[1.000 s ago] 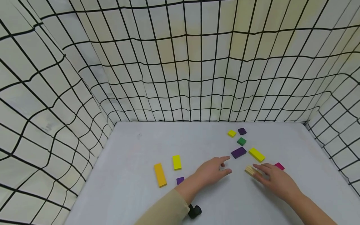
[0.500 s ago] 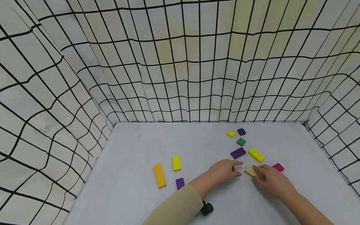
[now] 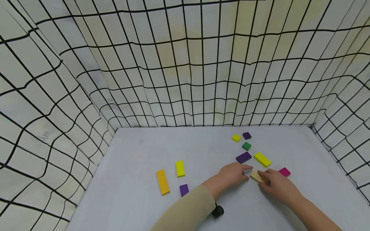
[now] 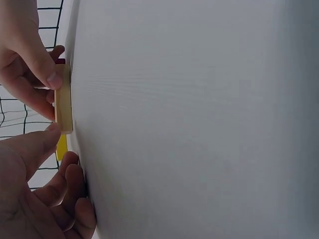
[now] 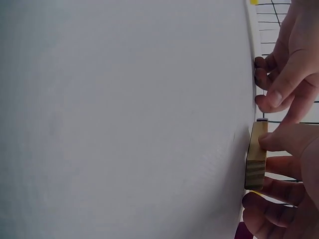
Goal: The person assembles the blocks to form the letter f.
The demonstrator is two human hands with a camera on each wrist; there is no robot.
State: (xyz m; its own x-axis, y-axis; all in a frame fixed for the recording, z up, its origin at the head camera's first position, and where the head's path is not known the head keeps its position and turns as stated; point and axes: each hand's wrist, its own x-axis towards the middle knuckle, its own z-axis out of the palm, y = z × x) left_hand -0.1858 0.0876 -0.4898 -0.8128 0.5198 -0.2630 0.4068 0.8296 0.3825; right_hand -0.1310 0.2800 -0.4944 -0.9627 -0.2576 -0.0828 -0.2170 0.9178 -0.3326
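Observation:
A plain wooden block (image 3: 256,176) with striped grain lies on the white table, right of the middle. My right hand (image 3: 281,186) pinches it between thumb and fingers, as the block (image 5: 255,154) in the right wrist view shows. My left hand (image 3: 233,173) reaches in from the left, its index finger and thumb extended close to the block's left end and holding nothing. In the left wrist view the left thumb (image 4: 46,134) comes right up to the block's near end (image 4: 64,104). The right hand partly covers a pink block (image 3: 285,172) behind it.
Beyond the hands lie a dark purple block (image 3: 243,157), a long yellow block (image 3: 262,159), a green block (image 3: 246,146) and smaller yellow (image 3: 236,138) and purple pieces (image 3: 247,135). Orange (image 3: 163,182), yellow (image 3: 180,169) and purple blocks (image 3: 184,190) lie left. Black netting (image 3: 202,80) surrounds the table.
My left hand has moved right, from open table up to the wooden block's left end. The right hand stays at the block, its fingers now closer around it.

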